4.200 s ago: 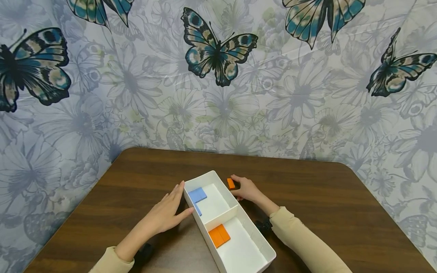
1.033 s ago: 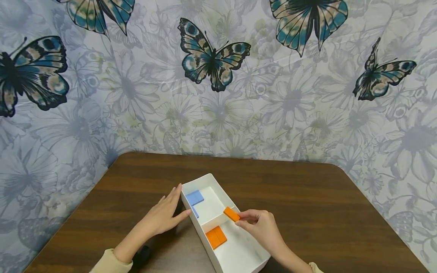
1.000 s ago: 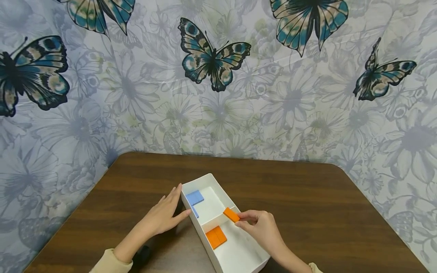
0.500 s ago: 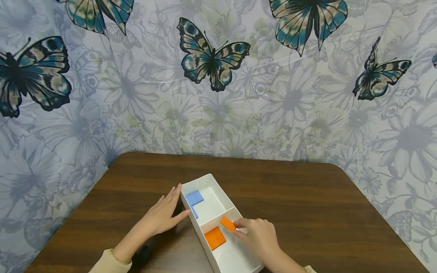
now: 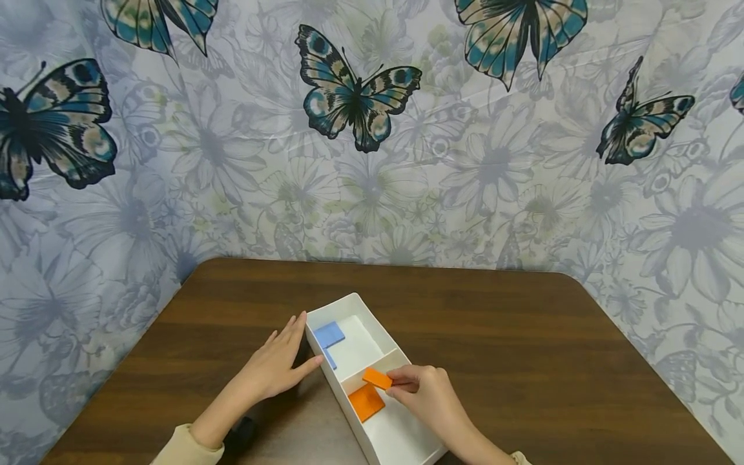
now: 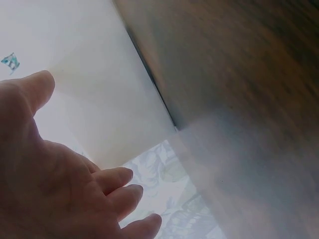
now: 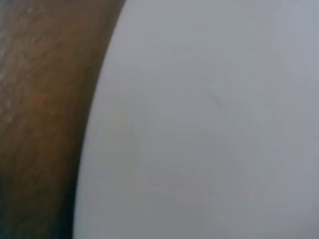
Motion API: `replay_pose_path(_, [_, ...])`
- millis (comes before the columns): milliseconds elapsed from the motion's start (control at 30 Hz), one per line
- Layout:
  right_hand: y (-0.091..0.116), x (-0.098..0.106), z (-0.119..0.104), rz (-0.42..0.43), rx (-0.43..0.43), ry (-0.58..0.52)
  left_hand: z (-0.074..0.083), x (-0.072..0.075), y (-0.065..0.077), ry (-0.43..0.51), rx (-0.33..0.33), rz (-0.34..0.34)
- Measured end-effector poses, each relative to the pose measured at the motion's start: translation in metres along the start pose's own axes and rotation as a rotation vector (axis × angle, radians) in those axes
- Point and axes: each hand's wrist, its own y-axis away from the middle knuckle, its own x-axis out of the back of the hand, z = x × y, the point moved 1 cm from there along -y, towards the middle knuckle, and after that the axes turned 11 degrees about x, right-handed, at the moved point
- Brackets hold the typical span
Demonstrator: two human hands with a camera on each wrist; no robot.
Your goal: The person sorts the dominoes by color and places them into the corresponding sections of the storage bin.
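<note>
In the head view my right hand (image 5: 427, 397) pinches a small orange rectangular block (image 5: 377, 378) by one end, between thumb and fingers. That block is above the near compartment of a white two-part box (image 5: 401, 426), close to the divider. Below it, flat orange blocks (image 5: 367, 404) lie against the left wall. My left hand (image 5: 272, 365) rests with extended fingers along the box's left outer side; thumb and fingertips touch the wall. The left wrist view shows the same hand (image 6: 65, 179) beside the white wall (image 6: 99, 99). The right wrist view shows only blurred white box surface (image 7: 199, 124), no hand.
Blue flat blocks (image 5: 329, 334) lie against the left wall of the far compartment. The box stands slantwise on a dark brown wooden table (image 5: 494, 323). Behind the table hangs a cloth (image 5: 372, 194) printed with butterflies and flowers.
My right hand has brought the orange block from beside the box's right outer wall over the near compartment, then further left above the other orange blocks. My left hand has stayed at the box.
</note>
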Motion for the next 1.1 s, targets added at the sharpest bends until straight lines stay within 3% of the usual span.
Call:
replay_pose_path(267, [-0.001,-0.002,0.004,0.026,-0.05,-0.106,-0.001,-0.001,0.0,0.001,-0.004,0.003])
replay_pose_path(800, [0.004,-0.003,0.002,0.079,0.032,-0.136,-0.002,-0.005,-0.001,0.011,-0.017,0.002])
replay_pose_path(900, [0.008,-0.003,0.002,0.072,0.03,-0.067,-0.002,-0.006,-0.001,0.009,-0.02,0.0])
replay_pose_path(1100, [0.014,-0.004,-0.001,0.049,0.078,0.216,-0.001,-0.004,-0.002,0.0,-0.022,0.007])
